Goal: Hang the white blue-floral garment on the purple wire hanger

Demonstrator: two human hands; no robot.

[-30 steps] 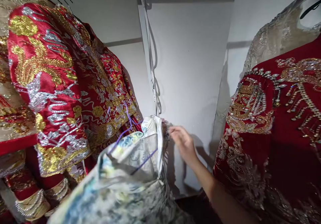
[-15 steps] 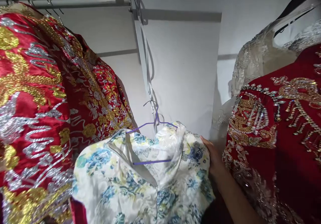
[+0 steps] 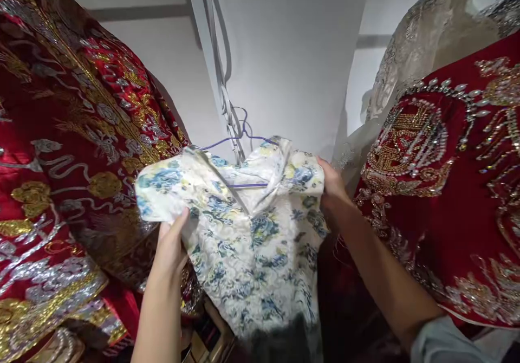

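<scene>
A white floral dress [image 3: 244, 260] with blue and yellow flowers hangs on a thin purple wire hanger [image 3: 245, 130] in front of me. My left hand [image 3: 174, 241] grips the dress just under its left sleeve, thumb on the front and the other fingers mostly hidden behind the cloth. At the right sleeve edge, my right hand [image 3: 333, 185] is closed on the fabric, its fingertips out of sight behind it. The hanger's bottom bar shows through the open V-shaped neckline.
Red jackets [image 3: 101, 135] with gold and silver embroidery fill the left side. A beaded red gown [image 3: 459, 206] stands at the right, with a sheer pale lace garment [image 3: 418, 54] behind it. A white metal upright [image 3: 209, 49] runs down the wall behind the hanger.
My left hand has come into view and holds the dress at the left. The dress and hanger sit higher in view, with more of the skirt showing. The camera has tilted down.
</scene>
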